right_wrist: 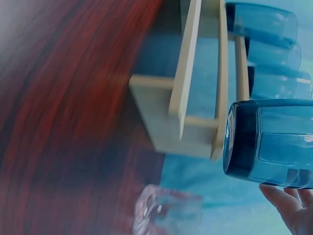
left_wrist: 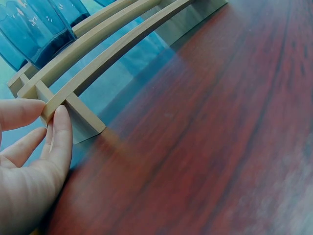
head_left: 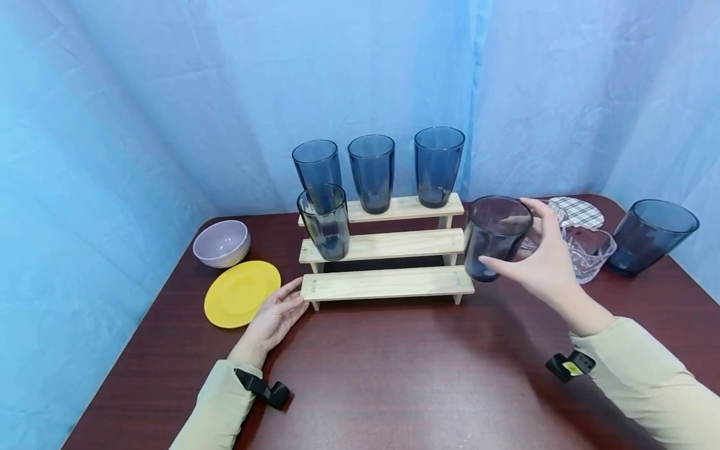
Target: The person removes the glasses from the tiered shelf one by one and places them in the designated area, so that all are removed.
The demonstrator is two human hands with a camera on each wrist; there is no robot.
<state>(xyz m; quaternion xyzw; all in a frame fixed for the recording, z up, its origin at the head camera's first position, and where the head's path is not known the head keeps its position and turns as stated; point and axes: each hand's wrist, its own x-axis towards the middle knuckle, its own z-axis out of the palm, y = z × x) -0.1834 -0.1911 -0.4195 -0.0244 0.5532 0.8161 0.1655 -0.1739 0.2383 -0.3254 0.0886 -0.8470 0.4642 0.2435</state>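
Observation:
A three-step wooden stand [head_left: 388, 284] is on the table. My left hand [head_left: 275, 320] pinches the left end of its lowest step; the left wrist view shows the thumb above and fingers [left_wrist: 61, 134] below. A dark tinted glass tumbler [head_left: 492, 240] is gripped by my right hand [head_left: 545, 269], held up beside the stand's right end. In the right wrist view the tumbler's thick base [right_wrist: 242, 139] shows near the steps. Three tumblers line the top step: left [head_left: 315, 159], middle [head_left: 372, 175] and right [head_left: 439, 169]. Another tumbler [head_left: 326, 228] stands at the middle step's left.
Left of the stand are a lilac bowl [head_left: 222, 244] and a yellow plate [head_left: 243, 294]. Behind and beside my right hand are clear glass bowls [head_left: 590, 253], a checked round mat [head_left: 576, 212] and a tilted-looking dark tumbler [head_left: 649, 237]. Blue curtain [head_left: 337, 69] hangs behind the table.

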